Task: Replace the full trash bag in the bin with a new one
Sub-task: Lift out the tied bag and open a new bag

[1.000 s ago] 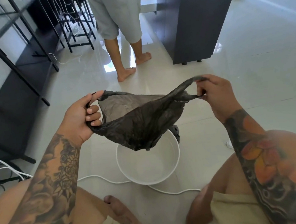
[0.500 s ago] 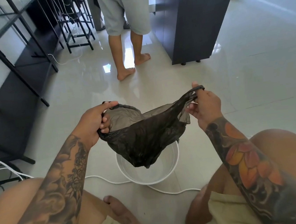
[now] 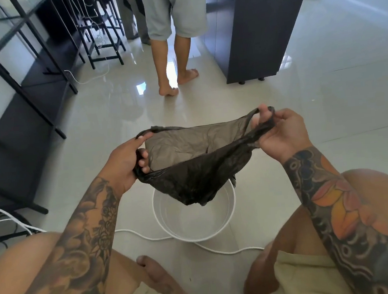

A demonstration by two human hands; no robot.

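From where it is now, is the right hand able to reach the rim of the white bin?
Probably yes. The right hand grips a handle of the black bag, held up above the white bin. Nothing lies between hand and rim, though the hand is occupied with the bag.

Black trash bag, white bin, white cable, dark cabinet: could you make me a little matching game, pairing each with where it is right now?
Things:
1. black trash bag
2. white bin
3. white cable
4. dark cabinet

Places:
A. lying on the floor, curving past the bin
B. standing at the far right, beyond the bin
C. held open between the left hand and the right hand
D. on the floor between the knees, under the bag

Pairs: 1-C, 2-D, 3-A, 4-B
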